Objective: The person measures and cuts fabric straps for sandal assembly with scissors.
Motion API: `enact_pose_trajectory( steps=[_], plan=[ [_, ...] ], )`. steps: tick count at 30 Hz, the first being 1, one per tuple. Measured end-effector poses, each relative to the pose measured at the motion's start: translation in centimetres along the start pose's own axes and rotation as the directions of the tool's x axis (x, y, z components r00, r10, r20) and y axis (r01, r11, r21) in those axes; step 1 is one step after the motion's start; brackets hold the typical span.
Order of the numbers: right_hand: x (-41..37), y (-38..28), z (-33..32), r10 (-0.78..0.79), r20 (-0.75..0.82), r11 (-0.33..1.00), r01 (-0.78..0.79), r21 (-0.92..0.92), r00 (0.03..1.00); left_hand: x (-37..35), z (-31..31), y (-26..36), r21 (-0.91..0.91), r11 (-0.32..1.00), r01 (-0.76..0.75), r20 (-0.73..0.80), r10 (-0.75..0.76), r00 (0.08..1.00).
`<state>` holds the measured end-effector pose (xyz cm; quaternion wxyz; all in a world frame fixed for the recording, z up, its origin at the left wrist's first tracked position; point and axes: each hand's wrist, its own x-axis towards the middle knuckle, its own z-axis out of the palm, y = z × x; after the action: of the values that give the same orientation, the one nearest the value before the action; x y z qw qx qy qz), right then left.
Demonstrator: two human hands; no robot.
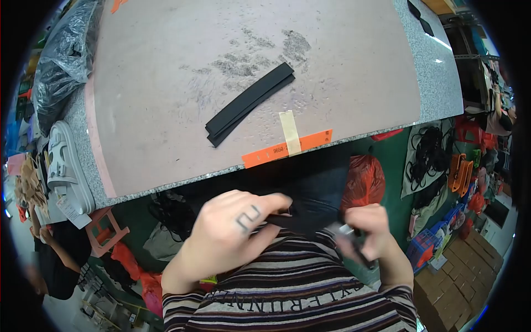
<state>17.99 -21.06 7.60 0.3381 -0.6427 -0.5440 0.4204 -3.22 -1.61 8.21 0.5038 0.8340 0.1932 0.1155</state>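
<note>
My left hand (235, 227), with a dark mark on its back, is closed in front of my striped shirt. Thumb and forefinger pinch a piece of black material (281, 220), held over dark cloth on my lap. To its right, my right hand (370, 229) is curled around a small dark tool (362, 252) with a shiny metal end, blurred by motion; its exact kind is unclear. On the table beyond both hands lie several stacked flat black strips (249, 105), set at a slant.
The worn table mat (149, 110) has an orange label strip (260, 157) taped at its near edge. A white sandal (63, 163) stands at the left. A red plastic bag (364, 180) is below the table edge. Another person (58, 254) is at far left.
</note>
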Motion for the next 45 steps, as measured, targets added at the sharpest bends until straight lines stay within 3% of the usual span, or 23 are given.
enact_pose_trajectory(
  steps=[3,4,5,7,8,12,16,19,25,30,31,32,35,37,38,40,42,44,45],
  plan=[
    [-4.1,2.2,-0.7,0.223,-0.29,0.972,-0.235,-0.01,0.931,-1.2,-2.2,-0.1,0.061,0.995,0.083,-0.162,-0.073,0.984],
    [-5.2,2.7,-0.8,0.38,-0.274,0.925,-0.366,0.104,0.883,-1.8,-2.4,-1.0,0.047,0.994,0.102,-0.124,-0.096,0.988],
    [-5.7,3.2,-0.5,0.458,-0.243,0.875,-0.385,0.294,0.855,-2.1,-2.4,-1.4,0.038,0.986,0.16,-0.088,-0.156,0.984],
    [-4.9,2.5,0.0,0.647,-0.154,0.705,-0.508,0.496,0.747,-1.9,-2.1,-2.3,-0.051,0.983,0.175,-0.074,-0.179,0.981],
    [-4.7,2.6,0.2,0.643,-0.139,0.703,-0.509,0.497,0.753,-2.1,-2.0,-3.1,-0.091,0.981,0.171,-0.039,-0.175,0.984],
    [-4.4,2.7,0.1,0.643,-0.087,0.695,-0.532,0.485,0.761,-1.5,-2.6,-2.6,-0.152,0.907,0.393,0.074,-0.386,0.92],
    [-4.3,2.7,-0.1,0.65,-0.072,0.686,-0.544,0.483,0.756,-1.4,-3.2,-3.2,-0.347,0.764,0.544,0.163,-0.521,0.838],
    [-4.5,2.8,0.0,0.647,-0.068,0.682,-0.536,0.498,0.76,-1.9,-2.8,-3.9,-0.387,0.804,0.451,0.053,-0.469,0.882],
    [-4.8,2.6,0.1,0.616,-0.072,0.712,-0.515,0.478,0.785,-2.8,-4.2,-3.8,-0.218,0.864,0.454,0.107,-0.442,0.891],
    [-5.1,3.0,0.1,0.63,-0.075,0.698,-0.522,0.491,0.773,-2.3,-3.4,-3.2,-0.404,0.746,0.53,0.148,-0.518,0.842],
    [-5.2,3.0,0.1,0.633,-0.079,0.692,-0.518,0.503,0.77,-2.1,-3.3,-3.2,-0.419,0.74,0.526,0.158,-0.511,0.845],
    [-5.2,2.8,0.0,0.639,-0.078,0.686,-0.521,0.508,0.765,-2.2,-4.2,-3.8,-0.219,0.868,0.446,0.268,-0.386,0.883],
    [-5.4,2.9,-0.7,0.309,-0.119,0.937,-0.281,0.208,0.944,-1.3,-2.7,-3.3,0.052,0.976,0.21,0.145,-0.216,0.966],
    [-4.9,2.2,-0.9,0.223,-0.045,0.97,-0.217,0.108,0.974,0.5,-1.1,-2.4,-0.005,0.99,0.139,0.134,-0.137,0.981],
    [-4.5,1.7,-0.6,0.217,-0.055,0.965,-0.206,0.16,0.975,1.5,0.3,-2.0,-0.018,0.998,0.061,0.098,-0.059,0.993],
    [-4.5,1.3,-0.5,0.216,-0.071,0.959,-0.198,0.201,0.974,4.3,3.1,-1.8,0.062,0.977,-0.202,-0.038,0.204,0.978],
    [-4.8,1.3,-1.1,0.227,-0.075,0.961,-0.21,0.182,0.971,5.5,3.7,-1.7,-0.024,0.958,-0.286,0.0,0.286,0.958],
    [-5.2,1.5,-1.4,0.252,-0.103,0.957,-0.232,0.176,0.962,5.9,2.9,-1.4,-0.18,0.957,-0.227,0.143,0.254,0.956],
    [-5.4,1.8,-1.5,0.246,-0.117,0.96,-0.224,0.17,0.962,6.0,2.9,-1.2,-0.202,0.96,-0.195,0.133,0.224,0.966]
  ],
)
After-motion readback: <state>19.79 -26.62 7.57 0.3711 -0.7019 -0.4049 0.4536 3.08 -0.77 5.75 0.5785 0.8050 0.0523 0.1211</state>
